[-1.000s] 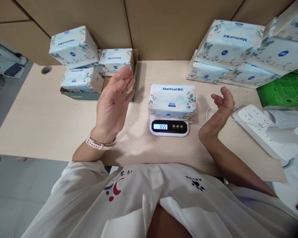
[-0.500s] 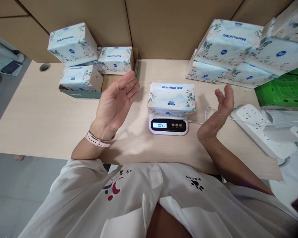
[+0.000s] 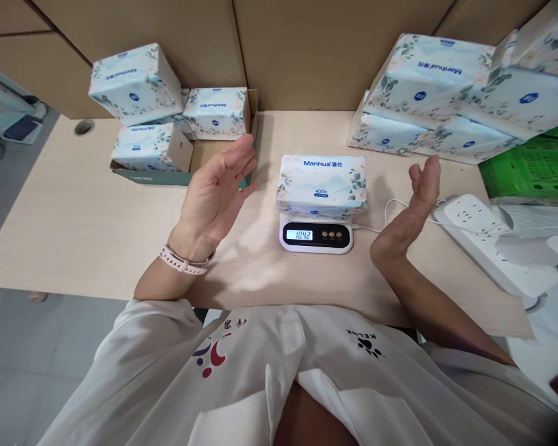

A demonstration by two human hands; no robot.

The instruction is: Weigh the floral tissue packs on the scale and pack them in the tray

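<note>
A floral white-and-blue tissue pack (image 3: pixel 322 183) marked Manhua rests on a small digital scale (image 3: pixel 316 236), whose lit display seems to read 104.2. To the left of the scale my left hand (image 3: pixel 217 192) is raised, palm turned inward and fingers stretched out, touching nothing. My right hand (image 3: pixel 409 214) is held up on the other side, also with fingers extended and nothing in it. Both hands stand apart from the pack. A pale watch band (image 3: pixel 183 260) circles my left wrist.
At the back left, more tissue packs (image 3: pixel 134 83) sit in and above a shallow green box (image 3: pixel 153 176). Others (image 3: pixel 428 77) are stacked at the back right, beside green packages (image 3: pixel 530 170). A white power strip (image 3: pixel 497 248) lies on the right, and a cable (image 3: pixel 372 228) runs from the scale.
The last digit on the scale's display has gone from 1 to 2. My left fingers have spread slightly; otherwise my hands and the pack stay nearly where they were.
</note>
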